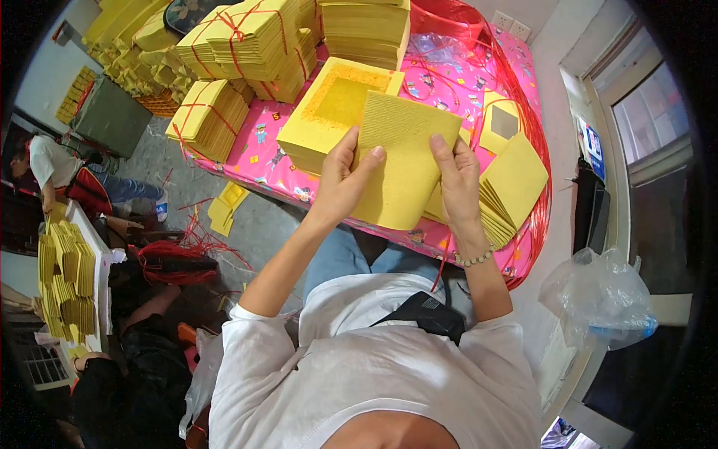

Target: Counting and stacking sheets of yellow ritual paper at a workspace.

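Between both hands, a sheaf of yellow textured paper (pixel 407 161) is held upright above the table edge. My left hand (pixel 345 179) grips its left side, thumb in front and fingers behind. On the opposite edge, my right hand (pixel 460 179) has its thumb on the face of the paper; a beaded bracelet is on that wrist. How many sheets are in it I cannot tell. Just beyond my left hand stands a thick block of yellow paper (pixel 308 135) with an orange-speckled, darker square on top. Fanned yellow paper sheets (pixel 516 183) lie to the right of my right hand.
A pink patterned tablecloth (pixel 262 135) covers the table. Bundles of yellow paper (pixel 254 34) tied with red string stand at the back left. Long red strings (pixel 527 97) hang along the right edge, near a red basin (pixel 449 22). Two other people are at a side table on the left.
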`<act>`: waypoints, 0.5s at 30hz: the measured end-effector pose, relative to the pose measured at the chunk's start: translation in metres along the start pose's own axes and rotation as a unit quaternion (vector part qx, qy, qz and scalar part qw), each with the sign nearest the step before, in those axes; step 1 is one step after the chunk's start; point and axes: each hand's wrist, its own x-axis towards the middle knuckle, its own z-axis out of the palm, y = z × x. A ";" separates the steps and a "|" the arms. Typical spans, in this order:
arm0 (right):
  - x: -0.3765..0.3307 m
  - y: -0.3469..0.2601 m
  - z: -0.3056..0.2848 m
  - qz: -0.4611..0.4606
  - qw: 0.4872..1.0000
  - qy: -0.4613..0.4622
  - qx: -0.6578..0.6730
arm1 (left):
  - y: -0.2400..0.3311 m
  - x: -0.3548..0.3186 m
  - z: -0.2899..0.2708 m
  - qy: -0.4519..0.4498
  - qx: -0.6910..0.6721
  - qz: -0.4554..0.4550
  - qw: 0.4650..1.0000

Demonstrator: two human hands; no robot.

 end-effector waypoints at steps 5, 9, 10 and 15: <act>-0.002 0.004 -0.010 -0.021 1.000 -0.002 -0.016 | -0.006 -0.005 -0.003 -0.003 0.000 -0.033 0.999; -0.010 0.000 -0.004 -0.018 1.000 -0.004 -0.017 | -0.008 -0.007 -0.006 0.005 -0.004 -0.057 0.998; -0.013 0.001 -0.008 -0.018 1.000 -0.003 -0.017 | -0.008 -0.008 -0.006 0.016 -0.007 -0.057 0.998; -0.022 0.004 -0.020 0.052 0.992 -0.050 -0.107 | -0.005 -0.008 -0.004 0.007 -0.022 -0.071 0.997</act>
